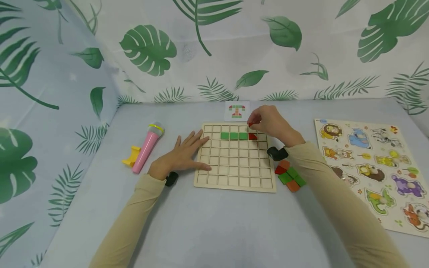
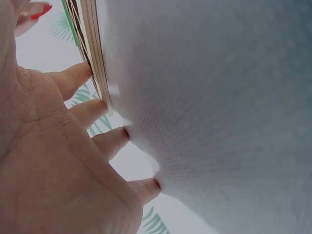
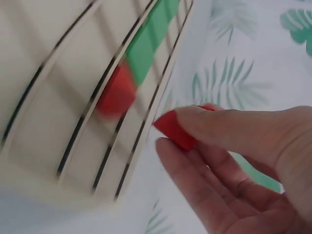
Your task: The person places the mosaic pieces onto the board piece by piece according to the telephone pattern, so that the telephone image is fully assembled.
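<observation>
A wooden grid board (image 1: 234, 181) lies on the table, with several green square blocks (image 1: 234, 136) in a row in its second row from the top. At the right end of that row sits a red block with a curved side (image 3: 117, 92). My right hand (image 1: 273, 121) pinches another red block (image 3: 175, 127) between thumb and fingers, over the board's top edge. My left hand (image 1: 181, 156) has its fingers spread, with fingertips and thumb at the board's left edge (image 2: 95, 53). The other fingertips touch the table in the left wrist view.
A pattern card (image 1: 237, 111) stands behind the board. Green, orange and red blocks (image 1: 291, 176) lie in a group to the right, near my right sleeve. Farther right is an animal puzzle board (image 1: 365, 156). On the left lie a pink toy microphone (image 1: 147, 149) and a yellow piece (image 1: 132, 156).
</observation>
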The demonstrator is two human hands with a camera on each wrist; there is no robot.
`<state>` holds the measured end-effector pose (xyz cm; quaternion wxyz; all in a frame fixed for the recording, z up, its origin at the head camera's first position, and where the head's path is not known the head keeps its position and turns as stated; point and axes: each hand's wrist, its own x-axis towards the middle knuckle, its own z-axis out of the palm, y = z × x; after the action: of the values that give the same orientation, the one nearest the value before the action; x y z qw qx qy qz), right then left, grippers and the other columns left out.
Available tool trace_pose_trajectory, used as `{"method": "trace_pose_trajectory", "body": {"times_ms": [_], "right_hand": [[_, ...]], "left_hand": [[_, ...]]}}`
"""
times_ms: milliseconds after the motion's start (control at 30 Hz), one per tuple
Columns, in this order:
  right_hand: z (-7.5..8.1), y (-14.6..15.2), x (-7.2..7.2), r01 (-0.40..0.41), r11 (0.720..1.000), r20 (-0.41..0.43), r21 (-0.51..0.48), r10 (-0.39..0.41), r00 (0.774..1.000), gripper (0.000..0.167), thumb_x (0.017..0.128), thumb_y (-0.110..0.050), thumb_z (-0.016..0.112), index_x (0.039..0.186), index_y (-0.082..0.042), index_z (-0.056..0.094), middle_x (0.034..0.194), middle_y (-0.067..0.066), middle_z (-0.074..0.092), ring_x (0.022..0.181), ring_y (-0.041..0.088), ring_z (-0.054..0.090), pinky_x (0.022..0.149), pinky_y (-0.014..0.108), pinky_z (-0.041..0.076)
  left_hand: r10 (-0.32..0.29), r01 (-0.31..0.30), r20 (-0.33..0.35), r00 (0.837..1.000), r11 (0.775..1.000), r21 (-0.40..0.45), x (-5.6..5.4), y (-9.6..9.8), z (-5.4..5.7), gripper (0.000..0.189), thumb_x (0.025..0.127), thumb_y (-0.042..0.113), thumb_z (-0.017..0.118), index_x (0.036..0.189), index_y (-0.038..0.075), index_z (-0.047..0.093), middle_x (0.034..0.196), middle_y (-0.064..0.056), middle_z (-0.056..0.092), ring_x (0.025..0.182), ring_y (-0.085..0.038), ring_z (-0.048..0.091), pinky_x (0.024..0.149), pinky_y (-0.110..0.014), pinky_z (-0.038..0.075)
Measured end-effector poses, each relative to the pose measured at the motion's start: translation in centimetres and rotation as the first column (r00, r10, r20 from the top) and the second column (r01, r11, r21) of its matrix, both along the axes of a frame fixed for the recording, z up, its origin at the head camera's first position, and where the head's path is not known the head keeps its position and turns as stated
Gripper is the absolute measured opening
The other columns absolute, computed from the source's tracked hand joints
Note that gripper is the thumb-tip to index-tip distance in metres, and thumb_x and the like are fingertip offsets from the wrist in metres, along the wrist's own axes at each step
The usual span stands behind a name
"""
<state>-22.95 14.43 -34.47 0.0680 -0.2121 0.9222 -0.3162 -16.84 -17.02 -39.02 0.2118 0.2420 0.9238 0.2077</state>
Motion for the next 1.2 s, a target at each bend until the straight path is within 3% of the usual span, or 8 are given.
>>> {"method": "trace_pose_trajectory", "body": {"times_ms": [400, 467, 633, 767, 900, 1033, 1100, 1200], "right_hand": [[0.2, -6.2, 0.1, -0.170, 0.973, -0.079, -0.156, 0.159, 0.984, 0.011, 0.093, 0.006, 0.074, 0.103, 0.009, 0.077, 0.093, 0.019, 0.076, 0.088, 0.033, 0.073, 0.088, 0.050, 0.058], [0.0, -6.8, 0.0, -0.184, 0.971, -0.092, -0.150, 0.172, 0.981, 0.011, 0.092, 0.005, 0.075, 0.102, 0.008, 0.078, 0.093, 0.018, 0.077, 0.088, 0.033, 0.074, 0.103, 0.056, 0.049], [-0.7, -7.7, -0.4, -0.206, 0.970, -0.116, -0.130, 0.191, 0.975, 0.007, 0.091, 0.002, 0.077, 0.097, 0.005, 0.079, 0.089, 0.016, 0.078, 0.084, 0.031, 0.076, 0.101, 0.055, 0.050], [-1.2, -7.9, -0.3, -0.205, 0.970, -0.108, -0.129, 0.192, 0.975, 0.005, 0.091, 0.003, 0.077, 0.095, 0.004, 0.079, 0.086, 0.014, 0.078, 0.080, 0.028, 0.075, 0.073, 0.041, 0.060], [-1.6, -8.1, -0.2, -0.213, 0.968, -0.126, -0.136, 0.196, 0.972, 0.005, 0.090, 0.003, 0.078, 0.094, 0.003, 0.080, 0.086, 0.014, 0.078, 0.080, 0.028, 0.075, 0.084, 0.045, 0.059], [-2.0, -8.3, -0.3, -0.215, 0.969, -0.138, -0.125, 0.198, 0.971, 0.003, 0.090, 0.003, 0.078, 0.090, 0.000, 0.080, 0.085, 0.012, 0.077, 0.081, 0.029, 0.075, 0.116, 0.063, 0.034], [-2.1, -8.4, -0.3, -0.211, 0.971, -0.136, -0.116, 0.194, 0.971, 0.004, 0.090, 0.003, 0.078, 0.089, -0.001, 0.080, 0.085, 0.012, 0.078, 0.082, 0.029, 0.075, 0.121, 0.071, 0.014], [-2.4, -8.5, -0.3, -0.200, 0.974, -0.117, -0.105, 0.188, 0.975, 0.004, 0.090, 0.002, 0.078, 0.090, -0.001, 0.080, 0.086, 0.012, 0.078, 0.084, 0.030, 0.076, 0.121, 0.073, 0.006]], "left_hand": [[-0.005, 0.005, -0.009, 1.000, 1.000, 0.004, -0.2, -0.1, 0.0, 0.107, 0.090, 0.058, 0.076, 0.170, 0.020, 0.017, 0.176, -0.004, -0.006, 0.161, -0.029, -0.011, 0.122, -0.065, -0.013], [-0.003, 0.003, -0.009, 1.000, 1.000, 0.002, -0.2, -0.1, 0.0, 0.107, 0.090, 0.058, 0.076, 0.170, 0.020, 0.017, 0.176, -0.004, -0.006, 0.161, -0.029, -0.012, 0.122, -0.065, -0.013], [-0.003, 0.003, -0.006, 1.000, 1.000, 0.004, -0.2, -0.1, 0.0, 0.106, 0.090, 0.058, 0.076, 0.170, 0.020, 0.017, 0.176, -0.005, -0.006, 0.161, -0.030, -0.012, 0.122, -0.065, -0.013], [-0.010, 0.010, -0.009, 1.000, 1.000, 0.006, -0.3, 0.0, -0.1, 0.106, 0.091, 0.058, 0.075, 0.170, 0.019, 0.017, 0.176, -0.005, -0.005, 0.161, -0.030, -0.011, 0.122, -0.066, -0.012], [-0.006, 0.006, -0.011, 1.000, 1.000, 0.005, -0.2, -0.1, -0.1, 0.106, 0.090, 0.058, 0.076, 0.170, 0.019, 0.018, 0.176, -0.006, -0.005, 0.161, -0.030, -0.011, 0.122, -0.066, -0.012], [-0.003, 0.003, -0.014, 1.000, 1.000, 0.002, -0.2, -0.2, -0.1, 0.106, 0.090, 0.059, 0.075, 0.170, 0.019, 0.018, 0.176, -0.005, -0.005, 0.161, -0.030, -0.011, 0.122, -0.066, -0.012], [-0.003, 0.003, -0.015, 1.000, 1.000, 0.001, -0.2, -0.2, -0.1, 0.106, 0.090, 0.059, 0.075, 0.170, 0.019, 0.017, 0.176, -0.005, -0.005, 0.161, -0.030, -0.011, 0.122, -0.066, -0.012], [-0.004, 0.004, -0.016, 1.000, 1.000, 0.001, -0.2, -0.2, -0.2, 0.106, 0.090, 0.059, 0.076, 0.170, 0.019, 0.018, 0.176, -0.005, -0.005, 0.161, -0.030, -0.011, 0.122, -0.066, -0.012]]}}
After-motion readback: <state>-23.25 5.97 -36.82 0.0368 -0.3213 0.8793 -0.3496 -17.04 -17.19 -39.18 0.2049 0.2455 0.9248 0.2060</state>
